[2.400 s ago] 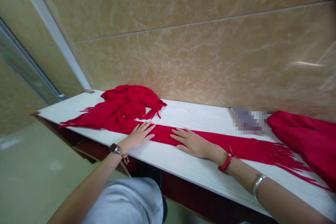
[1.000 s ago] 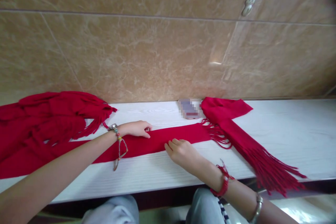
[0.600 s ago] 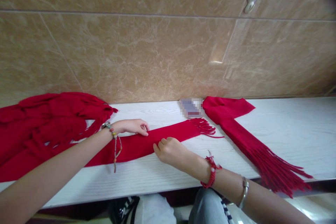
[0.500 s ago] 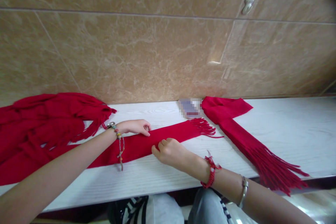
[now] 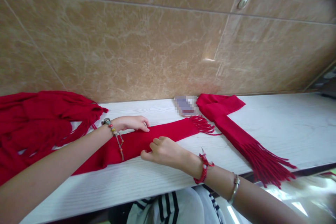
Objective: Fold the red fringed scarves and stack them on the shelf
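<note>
A red scarf [image 5: 174,128], folded into a long narrow strip, lies along the white tabletop with its fringe pointing right. My left hand [image 5: 132,123] pinches the far edge of this strip, its fingers curled over. At the near edge, my right hand [image 5: 165,152] has bent fingers and a thumb on the cloth, gripping it. The fingertips of both hands are partly hidden. Just left of my right hand the strip shows some creases. Toward the left, the scarf runs under my forearm and up to a heap of red scarves [image 5: 42,115].
Another red scarf [image 5: 231,136] lies bent to the right, its fringe hanging over the front edge of the white table [image 5: 286,122]. A blurred-out phone-like object [image 5: 185,108] sits by the tiled wall [image 5: 147,52]. My knees are below the front edge.
My hands went from lying flat on the scarf to gripping its two edges. The fringed end has shifted left, away from the other scarf. My right hand moved left along the near edge.
</note>
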{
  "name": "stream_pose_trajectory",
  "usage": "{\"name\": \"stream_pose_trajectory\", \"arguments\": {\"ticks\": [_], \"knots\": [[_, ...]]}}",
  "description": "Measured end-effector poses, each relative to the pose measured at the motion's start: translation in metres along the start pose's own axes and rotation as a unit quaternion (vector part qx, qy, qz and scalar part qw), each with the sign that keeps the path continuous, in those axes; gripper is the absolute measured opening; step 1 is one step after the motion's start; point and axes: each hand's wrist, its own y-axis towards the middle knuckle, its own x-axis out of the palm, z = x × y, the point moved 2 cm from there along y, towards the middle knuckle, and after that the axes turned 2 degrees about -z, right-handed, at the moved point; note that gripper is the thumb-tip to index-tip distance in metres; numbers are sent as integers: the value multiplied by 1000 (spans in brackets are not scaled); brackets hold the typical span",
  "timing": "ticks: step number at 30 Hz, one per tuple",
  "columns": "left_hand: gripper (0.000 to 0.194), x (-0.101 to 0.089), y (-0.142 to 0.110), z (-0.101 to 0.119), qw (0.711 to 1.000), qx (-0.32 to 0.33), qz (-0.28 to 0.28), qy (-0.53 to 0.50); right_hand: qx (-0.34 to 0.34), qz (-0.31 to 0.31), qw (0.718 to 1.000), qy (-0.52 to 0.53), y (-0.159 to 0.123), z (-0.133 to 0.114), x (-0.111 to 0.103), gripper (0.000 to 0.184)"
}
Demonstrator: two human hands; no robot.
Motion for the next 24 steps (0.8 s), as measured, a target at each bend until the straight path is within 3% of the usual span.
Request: {"name": "stream_pose_trajectory", "arguments": {"ticks": [5, 13, 18, 24], "knots": [[47, -2, 0, 3, 999, 0, -21, -49, -18, 40, 999, -10, -5, 7, 2, 13], [55, -8, -5, 9, 991, 38, 18, -124, 124, 77, 989, -16, -9, 3, 1, 11], [52, -9, -12, 12, 984, 45, 29, -169, 216, 26, 976, -20, -1, -1, -8, 22], [49, -6, -4, 10, 965, 48, 51, -254, 234, -22, 972, -29, 1, -2, -13, 33]]}}
